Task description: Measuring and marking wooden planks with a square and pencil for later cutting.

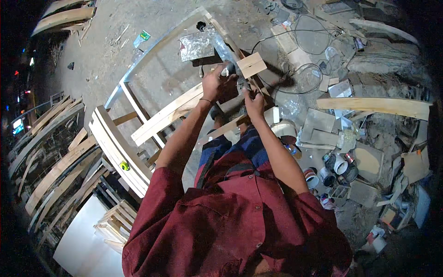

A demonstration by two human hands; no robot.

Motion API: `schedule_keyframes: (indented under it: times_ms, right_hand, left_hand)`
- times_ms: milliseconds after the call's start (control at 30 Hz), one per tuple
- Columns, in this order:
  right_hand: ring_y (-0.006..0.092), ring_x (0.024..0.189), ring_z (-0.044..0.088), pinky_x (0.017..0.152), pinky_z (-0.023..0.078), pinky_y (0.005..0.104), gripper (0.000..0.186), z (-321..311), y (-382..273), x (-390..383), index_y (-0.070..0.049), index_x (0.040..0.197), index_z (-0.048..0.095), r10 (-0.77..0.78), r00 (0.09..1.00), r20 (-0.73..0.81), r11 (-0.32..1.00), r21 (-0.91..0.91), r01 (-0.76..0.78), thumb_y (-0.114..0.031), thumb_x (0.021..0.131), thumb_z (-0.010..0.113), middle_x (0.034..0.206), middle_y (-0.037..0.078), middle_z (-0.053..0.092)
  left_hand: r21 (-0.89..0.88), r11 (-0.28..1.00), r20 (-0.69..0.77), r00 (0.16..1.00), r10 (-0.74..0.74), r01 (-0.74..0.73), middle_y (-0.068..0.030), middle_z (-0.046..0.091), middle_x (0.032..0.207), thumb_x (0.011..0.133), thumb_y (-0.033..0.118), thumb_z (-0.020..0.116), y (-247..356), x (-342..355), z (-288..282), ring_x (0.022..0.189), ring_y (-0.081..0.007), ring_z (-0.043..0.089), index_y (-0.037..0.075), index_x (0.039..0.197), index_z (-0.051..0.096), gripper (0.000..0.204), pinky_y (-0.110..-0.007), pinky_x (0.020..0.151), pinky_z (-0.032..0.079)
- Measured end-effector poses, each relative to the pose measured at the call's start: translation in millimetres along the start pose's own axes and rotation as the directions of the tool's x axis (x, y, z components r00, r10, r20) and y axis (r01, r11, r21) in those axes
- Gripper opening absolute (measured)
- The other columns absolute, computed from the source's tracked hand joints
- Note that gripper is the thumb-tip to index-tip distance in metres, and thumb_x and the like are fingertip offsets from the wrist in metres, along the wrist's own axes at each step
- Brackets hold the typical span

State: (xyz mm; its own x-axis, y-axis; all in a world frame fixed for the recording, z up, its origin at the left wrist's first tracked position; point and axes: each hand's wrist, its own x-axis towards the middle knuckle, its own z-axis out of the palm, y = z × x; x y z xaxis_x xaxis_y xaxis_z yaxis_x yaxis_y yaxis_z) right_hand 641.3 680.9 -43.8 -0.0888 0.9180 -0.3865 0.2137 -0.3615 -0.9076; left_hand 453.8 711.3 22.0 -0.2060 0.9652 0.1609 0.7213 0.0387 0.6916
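Observation:
My left hand (pixel 215 83) is closed around a dark object with a pale end (pixel 227 69), too shadowed to name. Just right of it, my right hand (pixel 254 101) is closed on something dark and narrow that I cannot make out. Both are over one side of a timber frame (pixel 217 44), near a small light wooden block (pixel 251 63). A pale board (pixel 161 117) runs from under my left hand down to the left. A paint-spattered plate (pixel 196 46) is just beyond my hands. My feet are partly hidden beneath them.
Curved boards (pixel 121 152) with a yellow tape measure (pixel 124 165) lie at left, beside stacked timber (pixel 60 177) and a white sheet (pixel 83 231). Cables (pixel 307 44), a long board (pixel 374 105), cans (pixel 340 164) and offcuts (pixel 318 122) lie on the floor at right.

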Motion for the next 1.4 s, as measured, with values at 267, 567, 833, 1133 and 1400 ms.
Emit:
schedule_keyframes:
  times_ms: [267, 567, 833, 1133, 1400]
  right_hand:
    - [0.01, 0.058, 0.052, 0.052, 0.041, 0.0309, 0.031, 12, -13, -4, -0.004, 0.087, 0.061, 0.148, 0.985, -0.094, 0.983, 0.126, -0.136, -0.031, 0.097, 0.071, 0.07, 0.001, 0.06]
    - [0.0078, 0.055, 0.049, 0.05, 0.039, 0.0281, 0.031, 20, -25, -9, -0.004, 0.089, 0.06, 0.148, 0.986, -0.076, 0.978, 0.159, -0.134, -0.032, 0.1, 0.067, 0.067, -0.001, 0.057]
    - [0.0174, 0.07, 0.06, 0.065, 0.047, 0.0355, 0.033, 18, -24, -13, -0.001, 0.103, 0.062, 0.172, 0.984, -0.054, 0.98, 0.109, -0.166, -0.034, 0.099, 0.068, 0.081, 0.005, 0.066]
    - [0.0276, 0.077, 0.068, 0.075, 0.051, 0.0435, 0.033, 22, -25, -13, 0.0, 0.107, 0.064, 0.121, 0.989, -0.085, 0.992, 0.038, -0.118, -0.031, 0.098, 0.068, 0.086, 0.012, 0.072]
    - [0.019, 0.071, 0.064, 0.069, 0.051, 0.0382, 0.03, 24, -23, -17, -0.002, 0.1, 0.066, 0.085, 0.988, -0.128, 0.994, -0.055, -0.093, -0.032, 0.099, 0.067, 0.078, 0.005, 0.068]
  left_hand:
    - [-0.077, 0.997, -0.041, 0.999, -0.012, 0.009, -0.0104, 0.072, 0.097, 0.083, 0.033, 0.081, -4, 0, 0, 0.076, -0.0307, 0.069, 0.017, 0.124, 0.067, 0.046, -0.04, 0.072, 0.053]
    - [-0.077, 0.997, -0.019, 1.0, -0.009, 0.007, -0.0108, 0.067, 0.078, 0.08, 0.035, 0.084, -3, -2, 1, 0.066, -0.0313, 0.065, 0.015, 0.125, 0.065, 0.053, -0.041, 0.063, 0.053]
    - [-0.126, 0.992, -0.012, 1.0, 0.0, -0.001, -0.0154, 0.068, 0.092, 0.08, 0.031, 0.085, -8, -2, 5, 0.072, -0.0324, 0.066, 0.009, 0.125, 0.064, 0.054, -0.042, 0.068, 0.053]
    - [-0.109, 0.994, 0.017, 1.0, -0.011, 0.013, -0.0133, 0.068, 0.091, 0.082, 0.022, 0.085, 4, -1, -3, 0.073, -0.0263, 0.067, 0.009, 0.123, 0.065, 0.047, -0.037, 0.066, 0.054]
    - [-0.105, 0.994, -0.001, 1.0, 0.002, -0.002, -0.0158, 0.071, 0.103, 0.082, 0.022, 0.085, 9, 1, -8, 0.084, -0.0296, 0.071, 0.008, 0.122, 0.065, 0.047, -0.038, 0.074, 0.056]
